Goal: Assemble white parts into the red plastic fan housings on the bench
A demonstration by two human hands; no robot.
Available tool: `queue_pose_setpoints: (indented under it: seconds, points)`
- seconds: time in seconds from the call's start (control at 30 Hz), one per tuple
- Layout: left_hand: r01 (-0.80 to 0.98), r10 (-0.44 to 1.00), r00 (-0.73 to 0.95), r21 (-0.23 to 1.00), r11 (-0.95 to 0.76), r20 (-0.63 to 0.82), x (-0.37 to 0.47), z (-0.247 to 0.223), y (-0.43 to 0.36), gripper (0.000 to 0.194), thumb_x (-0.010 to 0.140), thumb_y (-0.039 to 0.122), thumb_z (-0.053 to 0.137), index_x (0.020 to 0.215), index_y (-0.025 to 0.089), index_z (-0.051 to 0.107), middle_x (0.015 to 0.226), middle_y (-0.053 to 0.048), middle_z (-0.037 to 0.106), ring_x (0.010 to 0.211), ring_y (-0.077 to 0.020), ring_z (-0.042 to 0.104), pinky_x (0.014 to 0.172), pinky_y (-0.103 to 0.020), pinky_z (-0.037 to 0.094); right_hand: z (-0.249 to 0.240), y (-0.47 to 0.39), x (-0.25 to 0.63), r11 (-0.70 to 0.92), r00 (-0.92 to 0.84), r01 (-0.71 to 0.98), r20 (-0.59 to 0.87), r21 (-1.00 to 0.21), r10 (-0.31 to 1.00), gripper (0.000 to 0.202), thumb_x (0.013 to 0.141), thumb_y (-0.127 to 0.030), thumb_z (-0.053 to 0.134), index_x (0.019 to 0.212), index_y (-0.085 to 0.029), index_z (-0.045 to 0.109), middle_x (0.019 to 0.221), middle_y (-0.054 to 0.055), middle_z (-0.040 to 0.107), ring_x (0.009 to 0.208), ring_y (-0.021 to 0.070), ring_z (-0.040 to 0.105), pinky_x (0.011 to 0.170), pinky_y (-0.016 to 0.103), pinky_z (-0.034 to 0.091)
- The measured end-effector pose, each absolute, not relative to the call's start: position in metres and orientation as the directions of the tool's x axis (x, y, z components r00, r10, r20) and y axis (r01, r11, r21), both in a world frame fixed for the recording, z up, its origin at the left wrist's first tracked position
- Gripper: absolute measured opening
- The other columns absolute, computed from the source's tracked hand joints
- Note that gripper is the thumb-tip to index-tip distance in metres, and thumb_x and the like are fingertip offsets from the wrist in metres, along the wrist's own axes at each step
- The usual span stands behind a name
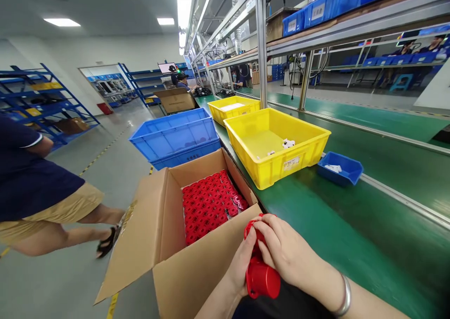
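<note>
My left hand is closed round a shiny red part with a rounded cup-like end, held low in front of me. Just above it, my right hand has its fingers curled over the upper end of the red parts, touching my left fingertips. Whether these are one piece or several is hidden by the fingers. Left of my hands an open cardboard box holds rows of similar red parts. A few lie loose at the rows' right edge.
A yellow bin with small white pieces and a small blue tray stand on the green bench. Blue crates are behind the box. A person walks at the left. Metal posts rise beyond.
</note>
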State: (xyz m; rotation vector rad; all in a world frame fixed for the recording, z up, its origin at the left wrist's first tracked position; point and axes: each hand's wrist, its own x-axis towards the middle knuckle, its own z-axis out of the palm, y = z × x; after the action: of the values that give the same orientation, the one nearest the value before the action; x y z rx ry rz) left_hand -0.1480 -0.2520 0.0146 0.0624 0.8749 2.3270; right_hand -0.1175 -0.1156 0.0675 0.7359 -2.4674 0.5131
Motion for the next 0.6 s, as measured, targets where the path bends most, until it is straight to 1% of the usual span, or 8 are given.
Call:
queue_pose_setpoints:
  seconds: [0.1,0.17,0.27,0.37,0.43,0.5,0.53,0.6]
  points:
    - [-0.552,0.559,-0.805,0.594,-0.585,-0.199,-0.148,0.012,-0.253,0.049,0.082,0.052,0.072,0.119,0.020,0.068,0.123,-0.010,0.069,0.128,-0.0292,0.055,0.110,-0.040,0.043,0.060,-0.119,-0.122,0.788,-0.751,-0.563,0.554,-0.249,-0.361,0.028,0.100,-0.019,0.041,0.124,-0.008,0.049,0.110,0.016,0.057,0.099,0.0254,0.061,0.082,0.042,0.058]
    - [-0.558,0.554,-0.804,0.595,-0.579,-0.215,-0.146,0.012,-0.254,0.048,0.083,0.051,0.071,0.120,0.020,0.067,0.122,-0.010,0.069,0.127,-0.0298,0.056,0.109,-0.041,0.044,0.056,-0.120,-0.124,0.773,-0.751,-0.567,0.563,-0.284,-0.345,0.027,0.099,-0.017,0.039,0.123,-0.010,0.048,0.107,0.015,0.056,0.094,0.0239,0.061,0.079,0.040,0.059]
    - [-0.574,0.556,-0.795,0.595,-0.562,-0.241,-0.144,0.015,-0.254,0.050,0.085,0.052,0.069,0.121,0.019,0.066,0.118,-0.011,0.071,0.124,-0.0305,0.058,0.107,-0.041,0.045,0.053,-0.120,-0.126,0.731,-0.776,-0.557,0.562,-0.395,-0.287,0.026,0.100,-0.014,0.034,0.122,-0.013,0.047,0.104,0.013,0.054,0.091,0.0221,0.061,0.078,0.039,0.059]
    - [-0.596,0.573,-0.779,0.583,-0.552,-0.254,-0.143,0.017,-0.254,0.054,0.083,0.056,0.068,0.121,0.018,0.066,0.115,-0.011,0.072,0.117,-0.0306,0.063,0.102,-0.040,0.048,0.053,-0.119,-0.124,0.715,-0.809,-0.529,0.525,-0.457,-0.263,0.024,0.102,-0.022,0.038,0.123,-0.015,0.046,0.105,0.013,0.053,0.092,0.0232,0.060,0.078,0.040,0.059]
    - [-0.607,0.578,-0.770,0.585,-0.538,-0.268,-0.143,0.017,-0.253,0.056,0.081,0.057,0.070,0.120,0.018,0.066,0.111,-0.011,0.073,0.110,-0.0294,0.067,0.097,-0.039,0.051,0.054,-0.118,-0.123,0.711,-0.818,-0.529,0.502,-0.462,-0.282,0.026,0.101,-0.028,0.042,0.124,-0.016,0.046,0.107,0.013,0.053,0.093,0.0241,0.059,0.079,0.041,0.058]
    - [-0.612,0.570,-0.767,0.602,-0.513,-0.294,-0.142,0.018,-0.253,0.057,0.078,0.057,0.073,0.119,0.019,0.065,0.108,-0.010,0.074,0.101,-0.0276,0.070,0.090,-0.036,0.054,0.055,-0.116,-0.122,0.693,-0.822,-0.535,0.486,-0.483,-0.295,0.026,0.102,-0.029,0.041,0.125,-0.017,0.046,0.107,0.013,0.052,0.094,0.0240,0.059,0.080,0.041,0.057]
    - [-0.614,0.562,-0.766,0.613,-0.497,-0.312,-0.142,0.018,-0.253,0.058,0.077,0.058,0.074,0.119,0.018,0.065,0.106,-0.010,0.075,0.096,-0.0266,0.071,0.085,-0.034,0.055,0.056,-0.114,-0.121,0.676,-0.829,-0.532,0.477,-0.510,-0.293,0.026,0.102,-0.028,0.039,0.125,-0.017,0.046,0.106,0.012,0.052,0.093,0.0233,0.058,0.080,0.040,0.057]
    - [-0.629,0.556,-0.755,0.625,-0.463,-0.348,-0.142,0.018,-0.254,0.061,0.075,0.060,0.075,0.117,0.017,0.065,0.102,-0.010,0.075,0.086,-0.0242,0.072,0.074,-0.030,0.055,0.058,-0.109,-0.121,0.610,-0.855,-0.508,0.446,-0.608,-0.266,0.025,0.104,-0.027,0.035,0.124,-0.019,0.047,0.104,0.010,0.052,0.091,0.0208,0.058,0.081,0.037,0.056]
